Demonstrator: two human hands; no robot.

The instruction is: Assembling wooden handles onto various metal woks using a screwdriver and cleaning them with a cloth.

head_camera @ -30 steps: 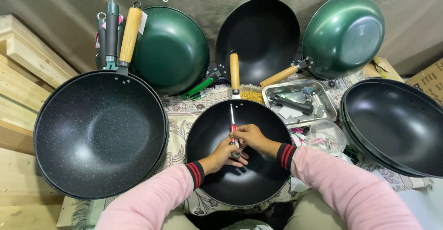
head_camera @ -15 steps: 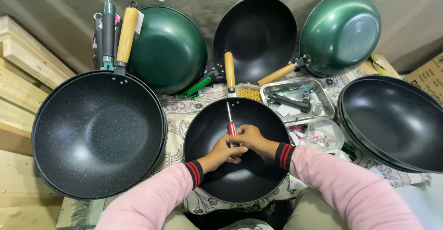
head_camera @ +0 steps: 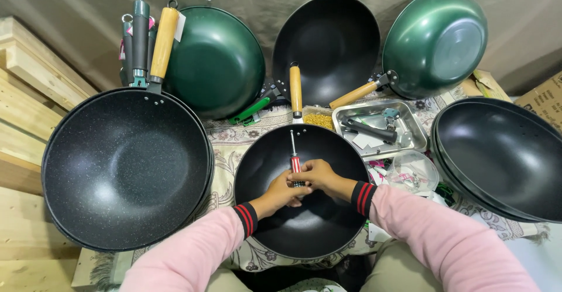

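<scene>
A small black wok (head_camera: pixel 328 151) with a wooden handle (head_camera: pixel 295 90) sits in front of me on a patterned cloth. Both my hands are inside it. My right hand (head_camera: pixel 319 175) grips a screwdriver (head_camera: pixel 294 154) with a red and black handle, its shaft pointing toward the wok's far rim by the handle mount. My left hand (head_camera: pixel 284 191) closes around the same screwdriver handle from below. Both wrists wear pink sleeves with black and red cuffs.
A large speckled black wok (head_camera: pixel 126 166) lies at left beside wooden planks (head_camera: pixel 23 87). Two green woks (head_camera: pixel 213 60) (head_camera: pixel 436 40) and a black one (head_camera: pixel 333 40) lean against the back. A metal tray (head_camera: pixel 377 129) with parts, a clear bowl (head_camera: pixel 413 172) and stacked black woks (head_camera: pixel 503 157) are at right.
The view has shifted slightly. My hands and the screwdriver stay in the small wok, with the screwdriver turned a little between them.
</scene>
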